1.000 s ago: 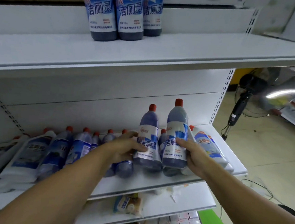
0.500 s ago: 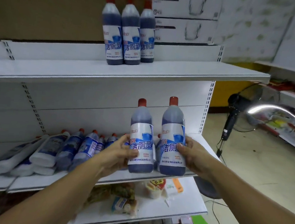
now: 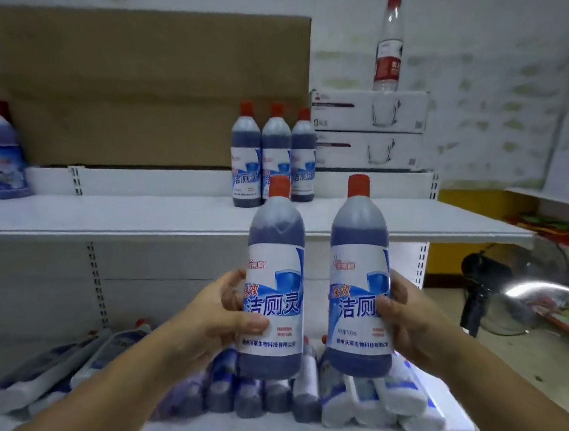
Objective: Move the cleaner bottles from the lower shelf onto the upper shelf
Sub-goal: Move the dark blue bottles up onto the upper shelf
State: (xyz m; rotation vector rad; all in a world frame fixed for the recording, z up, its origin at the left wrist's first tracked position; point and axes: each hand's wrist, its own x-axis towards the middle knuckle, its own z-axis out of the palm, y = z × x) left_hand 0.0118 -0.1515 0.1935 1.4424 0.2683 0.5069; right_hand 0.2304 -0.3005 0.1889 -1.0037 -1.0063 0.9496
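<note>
Lower-shelf bottles blurred; forearms cut off.

**Both hands raised, each closed around an upright bottle**

Two bare forearms reach up and forward from the lower corners of the view, converging toward the middle. The left hand wraps the lower half of a tall blue-filled, red-capped cleaner bottle with a white label, its thumb lying across the front of the label and its fingers curled behind. The right hand grips a second bottle of the same kind from the right side, thumb pressed on the label's edge, fingers hidden behind. Both wrists are roughly level, palms turned inward toward each other, with the bottles upright and held slightly apart.
</note>
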